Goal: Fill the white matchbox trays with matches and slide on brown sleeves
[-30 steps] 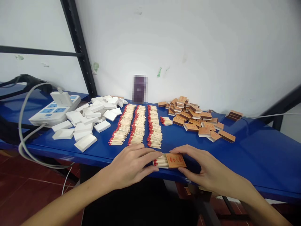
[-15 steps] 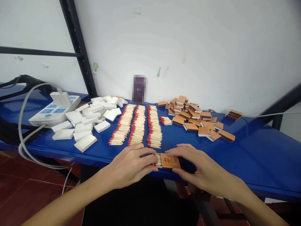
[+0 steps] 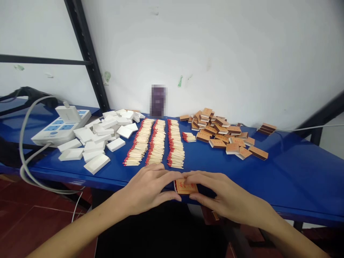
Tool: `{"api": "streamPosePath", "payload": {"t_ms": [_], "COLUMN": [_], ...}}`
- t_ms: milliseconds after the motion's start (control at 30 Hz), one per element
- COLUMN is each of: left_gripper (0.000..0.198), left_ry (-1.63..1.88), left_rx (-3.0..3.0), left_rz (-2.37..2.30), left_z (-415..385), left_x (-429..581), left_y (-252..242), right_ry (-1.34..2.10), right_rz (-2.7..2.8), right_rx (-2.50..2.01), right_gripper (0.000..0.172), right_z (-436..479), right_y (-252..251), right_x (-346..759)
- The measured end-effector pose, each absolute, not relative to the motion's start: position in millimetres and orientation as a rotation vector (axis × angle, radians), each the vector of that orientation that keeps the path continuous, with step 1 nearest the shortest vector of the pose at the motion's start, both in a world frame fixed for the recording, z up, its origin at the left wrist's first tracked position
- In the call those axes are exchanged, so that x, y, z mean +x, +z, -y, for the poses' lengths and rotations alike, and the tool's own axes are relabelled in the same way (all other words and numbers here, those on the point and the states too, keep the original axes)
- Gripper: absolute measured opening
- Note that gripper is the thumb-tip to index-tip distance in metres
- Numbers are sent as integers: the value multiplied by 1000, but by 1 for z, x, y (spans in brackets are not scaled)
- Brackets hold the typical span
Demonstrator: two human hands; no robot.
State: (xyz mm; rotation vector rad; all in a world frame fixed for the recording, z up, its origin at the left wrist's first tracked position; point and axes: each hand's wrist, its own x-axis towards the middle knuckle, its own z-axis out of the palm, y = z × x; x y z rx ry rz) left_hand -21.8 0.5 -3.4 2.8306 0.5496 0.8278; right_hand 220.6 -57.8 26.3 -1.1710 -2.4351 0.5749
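An orange matchbox (image 3: 186, 187) with red lettering lies at the near edge of the table between my hands. Its sleeve covers nearly the whole tray, with a sliver of white tray and red match heads showing at the left end. My right hand (image 3: 219, 190) grips the sleeve from the right, fingers over the far side and thumb at the near side. My left hand (image 3: 154, 186) closes round the left end, its index finger along the far edge and its thumb by the near corner. Beyond the hands lie long rows of red-tipped matches (image 3: 175, 147).
White matchbox trays (image 3: 94, 146) are heaped at left beside a power strip (image 3: 60, 127) with looped cable. Orange matchbox sleeves (image 3: 217, 132) form a pile at right. A small bunch of matches (image 3: 189, 137) lies near them. A blurred dark object (image 3: 158, 101) stands against the wall.
The sleeve has slid left over the tray, covering the matches that showed before. My right hand moved left with it, and my left index finger now lies along the box's far edge.
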Motion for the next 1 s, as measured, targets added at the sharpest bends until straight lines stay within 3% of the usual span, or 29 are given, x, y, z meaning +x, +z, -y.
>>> {"api": "streamPosePath", "payload": {"t_ms": [167, 667, 800, 1000], "left_gripper": [51, 67, 75, 65], "left_ry": [848, 973, 959, 943], "left_rx": [2832, 2762, 2756, 2789], "left_rz": [-518, -412, -482, -531], "left_z": [-2, -2, -3, -4], "left_x": [-21, -21, -24, -26], "left_y": [0, 2, 2, -1], "right_ry": [562, 495, 421, -198], "right_rz": [2485, 2508, 2445, 1837], "right_rx": [-1023, -785, -944, -1563], "right_gripper": [15, 24, 22, 34], "right_z": [54, 63, 65, 38], "right_y": [26, 19, 29, 65], "right_x": [218, 211, 230, 353]}}
